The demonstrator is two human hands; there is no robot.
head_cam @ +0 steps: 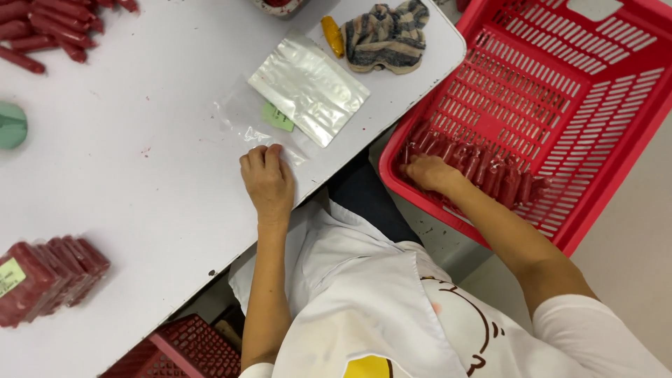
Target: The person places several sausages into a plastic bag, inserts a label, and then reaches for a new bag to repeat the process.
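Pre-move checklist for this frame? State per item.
1. Left hand pinning the clear bag on the table: ok.
2. Right hand on the red sausages in the red basket: ok.
3. Sausages actually gripped: cannot tell, fingers buried.
4. Clear bag mouth open: cannot tell.
5. Silver pouch overlapping the clear bag: not ok.
6. Green label by the bag: ok.

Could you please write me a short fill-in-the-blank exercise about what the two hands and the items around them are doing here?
1. The right hand rests on red sausages inside a ____ basket.
2. The left hand presses a clear plastic bag on the ____ table.
3. The silver pouch lies beside a ____ cloth.

Missing words: red; white; striped
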